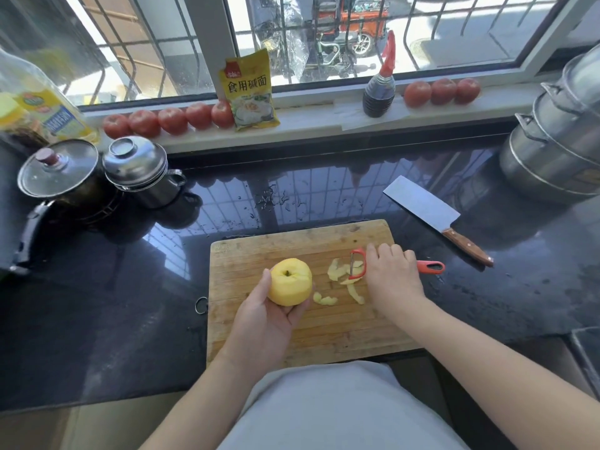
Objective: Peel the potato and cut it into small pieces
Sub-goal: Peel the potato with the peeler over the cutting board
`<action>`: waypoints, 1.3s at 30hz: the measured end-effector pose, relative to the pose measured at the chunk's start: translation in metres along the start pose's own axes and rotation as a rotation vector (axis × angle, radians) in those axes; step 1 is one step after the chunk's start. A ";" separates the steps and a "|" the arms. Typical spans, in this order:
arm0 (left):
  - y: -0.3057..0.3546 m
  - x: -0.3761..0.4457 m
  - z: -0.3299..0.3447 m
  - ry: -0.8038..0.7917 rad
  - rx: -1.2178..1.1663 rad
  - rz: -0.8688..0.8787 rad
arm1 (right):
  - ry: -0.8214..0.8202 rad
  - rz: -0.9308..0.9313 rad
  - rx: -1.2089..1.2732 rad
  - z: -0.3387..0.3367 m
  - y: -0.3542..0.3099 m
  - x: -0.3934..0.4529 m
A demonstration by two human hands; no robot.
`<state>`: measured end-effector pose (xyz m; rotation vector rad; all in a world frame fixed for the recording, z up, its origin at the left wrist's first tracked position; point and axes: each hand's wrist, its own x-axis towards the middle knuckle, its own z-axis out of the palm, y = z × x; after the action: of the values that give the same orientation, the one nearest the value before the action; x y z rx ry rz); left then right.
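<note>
Potato (290,282) smooth, round, yellow, cupped in left hand (263,323) | right hand (391,274) grips red peeler (358,262) | wooden board (324,332)

A worn, matt rectangular wooden cutting board (292,332) lies at the front edge of a glossy black stone counter (97,303); a smooth steel cleaver with wooden handle (431,212), shiny lidded steel pots (143,170), a red plastic-handled peeler (428,267)
</note>
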<state>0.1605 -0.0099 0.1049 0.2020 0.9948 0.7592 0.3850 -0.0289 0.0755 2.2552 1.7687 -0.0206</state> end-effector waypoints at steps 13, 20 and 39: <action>-0.009 0.006 -0.003 0.049 0.140 -0.010 | 0.534 -0.437 0.217 -0.024 -0.020 -0.034; -0.010 0.005 0.001 0.057 0.306 0.072 | 0.522 -0.485 0.164 -0.029 -0.026 -0.035; -0.009 0.003 -0.006 0.082 0.206 -0.098 | 0.313 -0.286 0.120 -0.002 0.001 -0.010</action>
<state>0.1608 -0.0155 0.0947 0.2997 1.1533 0.5796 0.3826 -0.0385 0.0798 2.1579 2.2987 0.1838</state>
